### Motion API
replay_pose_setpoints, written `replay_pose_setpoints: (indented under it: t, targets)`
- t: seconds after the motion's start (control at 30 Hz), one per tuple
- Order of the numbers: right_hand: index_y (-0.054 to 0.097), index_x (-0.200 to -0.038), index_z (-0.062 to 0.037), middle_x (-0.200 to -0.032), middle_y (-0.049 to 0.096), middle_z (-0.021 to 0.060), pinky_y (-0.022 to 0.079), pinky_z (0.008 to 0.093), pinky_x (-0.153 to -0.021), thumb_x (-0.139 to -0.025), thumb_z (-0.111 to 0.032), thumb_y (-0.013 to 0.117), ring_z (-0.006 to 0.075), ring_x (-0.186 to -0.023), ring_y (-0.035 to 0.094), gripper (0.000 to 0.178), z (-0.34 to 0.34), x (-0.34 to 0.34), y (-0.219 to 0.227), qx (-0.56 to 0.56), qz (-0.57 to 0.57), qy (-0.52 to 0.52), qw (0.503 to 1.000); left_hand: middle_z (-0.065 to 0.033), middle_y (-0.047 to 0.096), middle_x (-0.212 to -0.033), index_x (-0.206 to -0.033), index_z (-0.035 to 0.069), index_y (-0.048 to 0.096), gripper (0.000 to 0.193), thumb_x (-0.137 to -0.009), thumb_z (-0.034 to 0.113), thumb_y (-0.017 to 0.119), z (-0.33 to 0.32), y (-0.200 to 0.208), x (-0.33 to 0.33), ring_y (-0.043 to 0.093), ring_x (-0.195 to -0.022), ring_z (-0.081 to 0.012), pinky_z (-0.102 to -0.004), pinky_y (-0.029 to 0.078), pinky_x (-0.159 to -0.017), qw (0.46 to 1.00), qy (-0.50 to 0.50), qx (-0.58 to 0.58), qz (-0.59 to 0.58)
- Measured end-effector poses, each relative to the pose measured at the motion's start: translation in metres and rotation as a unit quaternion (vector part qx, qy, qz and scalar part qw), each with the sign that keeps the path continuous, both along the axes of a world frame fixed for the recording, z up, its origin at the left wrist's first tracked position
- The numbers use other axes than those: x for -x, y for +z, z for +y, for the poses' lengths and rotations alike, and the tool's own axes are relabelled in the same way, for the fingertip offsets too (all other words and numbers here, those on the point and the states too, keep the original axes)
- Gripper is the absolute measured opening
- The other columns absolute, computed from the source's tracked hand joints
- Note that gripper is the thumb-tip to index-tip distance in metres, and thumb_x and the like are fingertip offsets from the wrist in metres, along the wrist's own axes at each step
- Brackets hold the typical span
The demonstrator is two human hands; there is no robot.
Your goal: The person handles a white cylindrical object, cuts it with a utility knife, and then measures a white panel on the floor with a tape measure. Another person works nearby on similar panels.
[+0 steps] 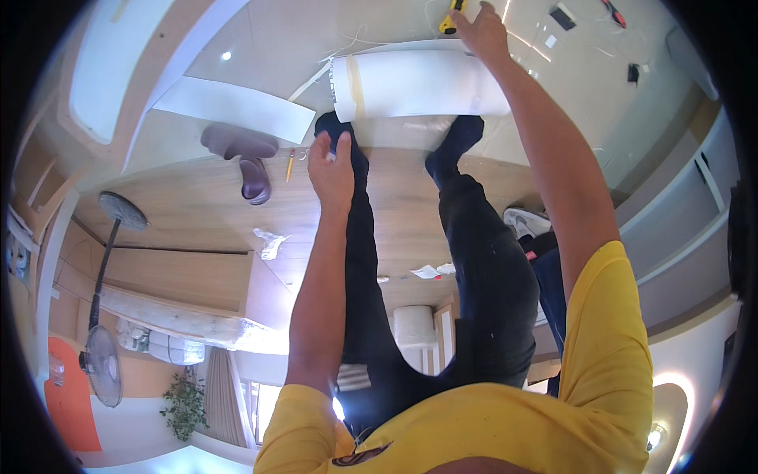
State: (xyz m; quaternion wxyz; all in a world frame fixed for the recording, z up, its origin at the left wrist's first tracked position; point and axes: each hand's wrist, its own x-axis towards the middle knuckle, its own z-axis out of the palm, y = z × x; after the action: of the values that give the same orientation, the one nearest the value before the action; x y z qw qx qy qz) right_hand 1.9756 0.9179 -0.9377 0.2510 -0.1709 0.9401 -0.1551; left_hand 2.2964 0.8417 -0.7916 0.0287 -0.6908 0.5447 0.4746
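Note:
My right hand (483, 35) stretches out past the far edge of a white roll (418, 83), fingers apart. Its thumb side is close to a yellow and black tool (452, 17) that looks like a utility knife; whether they touch, I cannot tell. A yellowish strip of tape (355, 87) runs across the roll's left part. My left hand (332, 172) hovers in front of my left foot, thumb and fingers apart, holding nothing. The roll lies on the floor just beyond my dark-socked feet (456, 142).
A flat white strip (237, 110) lies at left, near purple slippers (241, 144) and a pencil (290, 166). Small dark pieces (562, 17) and a red-and-black tool (613, 13) are at far right. White shoes (527, 223) sit beside my right leg. A standing fan (103, 363) is at left.

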Motion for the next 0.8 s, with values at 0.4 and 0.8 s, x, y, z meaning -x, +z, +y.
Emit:
replay_pose_setpoints:
  t: [0.4, 0.8]
  targets:
    - [0.057, -0.110, 0.0028, -0.097, 0.066, 0.0245, 0.053, 0.0434, -0.080, -0.085, -0.021, 0.065, 0.0368, -0.091, 0.065, 0.036, 0.011, -0.025, 0.017, 0.177, -0.281, -0.181, 0.926, -0.0107, 0.070, -0.101, -0.117, -0.006, 0.064, 0.051, -0.084, 0.029, 0.079, -0.042, -0.066, 0.029, 0.064, -0.091, -0.0174, -0.0304, 0.049, -0.084, 0.949, 0.076, -0.260, 0.162]
    - [0.057, -0.125, -0.0084, -0.097, 0.065, 0.0153, 0.052, 0.0422, -0.076, -0.096, -0.019, 0.051, 0.0343, -0.087, 0.065, 0.032, 0.065, -0.102, 0.227, 0.080, -0.234, 0.161, 0.956, -0.0159, 0.072, -0.101, -0.114, 0.003, 0.067, 0.033, -0.088, 0.021, 0.072, 0.004, 0.066, 0.060, 0.069, -0.093, -0.0274, -0.0350, 0.051, -0.084, 0.969, -0.217, -0.050, 0.111]
